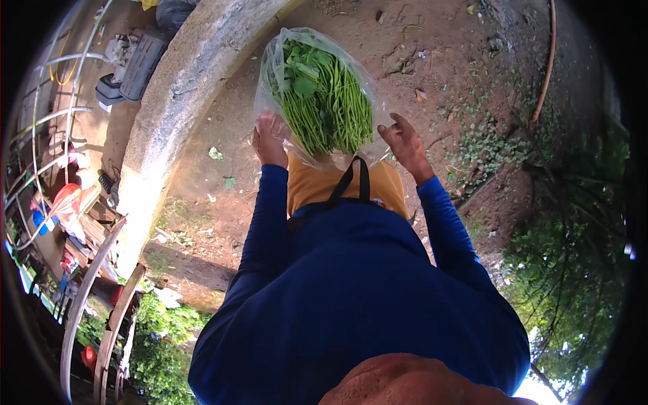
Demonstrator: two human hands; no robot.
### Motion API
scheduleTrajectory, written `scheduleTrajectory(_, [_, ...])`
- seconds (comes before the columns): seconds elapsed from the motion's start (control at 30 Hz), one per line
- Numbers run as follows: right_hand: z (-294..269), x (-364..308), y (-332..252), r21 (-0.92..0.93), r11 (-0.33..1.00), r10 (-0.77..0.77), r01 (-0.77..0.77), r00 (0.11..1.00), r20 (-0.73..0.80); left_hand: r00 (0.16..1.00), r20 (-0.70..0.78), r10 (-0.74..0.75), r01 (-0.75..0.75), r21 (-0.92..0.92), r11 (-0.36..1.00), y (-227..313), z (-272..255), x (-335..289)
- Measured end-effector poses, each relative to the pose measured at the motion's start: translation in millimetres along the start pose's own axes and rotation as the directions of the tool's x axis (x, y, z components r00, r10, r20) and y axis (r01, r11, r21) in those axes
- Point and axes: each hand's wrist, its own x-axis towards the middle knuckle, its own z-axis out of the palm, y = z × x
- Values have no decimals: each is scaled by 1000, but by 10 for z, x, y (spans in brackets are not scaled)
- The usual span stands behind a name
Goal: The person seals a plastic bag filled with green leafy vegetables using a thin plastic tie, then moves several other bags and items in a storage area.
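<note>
A clear plastic bag lies in front of my knees, its mouth turned toward me. Inside is a thick bunch of leafy greens, the leaves at the far end and the long green stems pointing my way. My left hand is closed on the bag's left edge near the mouth; its fingertips are partly hidden in the film. Just off the right edge, my right hand has its fingers curved and apart, close to the loose film, and nothing shows in its grasp.
Bare dirt ground surrounds the bag. A pale concrete ledge curves along the left. Beyond it stand a grey case, a metal frame and a red plastic bag. Low weeds and a thin hose are at right.
</note>
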Motion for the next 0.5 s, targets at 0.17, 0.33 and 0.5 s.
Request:
scheduleTrajectory(0.17, [390,406,-257,166,941,-266,295,948,-175,999,46,5,-4,-24,1000,-4,34,20])
scheduleTrajectory(0.33, [475,912,-214,446,889,-75,98,995,-69,991,-38,-125,127,69,989,52,-1,-14])
scheduleTrajectory(0.5, [478,991,-417,330,940,-70,82,996,-48,943,44,-329,312,223,924,111,-191,180])
